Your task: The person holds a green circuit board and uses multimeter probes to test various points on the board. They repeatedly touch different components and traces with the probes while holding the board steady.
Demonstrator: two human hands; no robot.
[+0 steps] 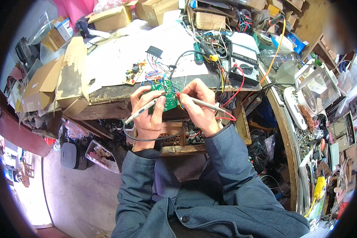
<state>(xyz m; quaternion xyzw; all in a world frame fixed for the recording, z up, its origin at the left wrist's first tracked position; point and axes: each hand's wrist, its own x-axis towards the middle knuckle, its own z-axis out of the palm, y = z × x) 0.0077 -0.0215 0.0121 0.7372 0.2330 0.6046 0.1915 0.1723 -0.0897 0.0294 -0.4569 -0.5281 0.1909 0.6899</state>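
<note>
Green circuit board is left of the multimeter and nearer you, left hand gripping it plus the black-lead probe, right hand pinching the red-lead probe, so I'd press lightly so neither probe skids.

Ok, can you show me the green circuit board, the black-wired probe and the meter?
Green circuit board (169, 96): head view, on its green face.
Black-wired probe (141, 111): head view, on its pale handle.
Meter (244, 62): head view, on its front face.
</note>
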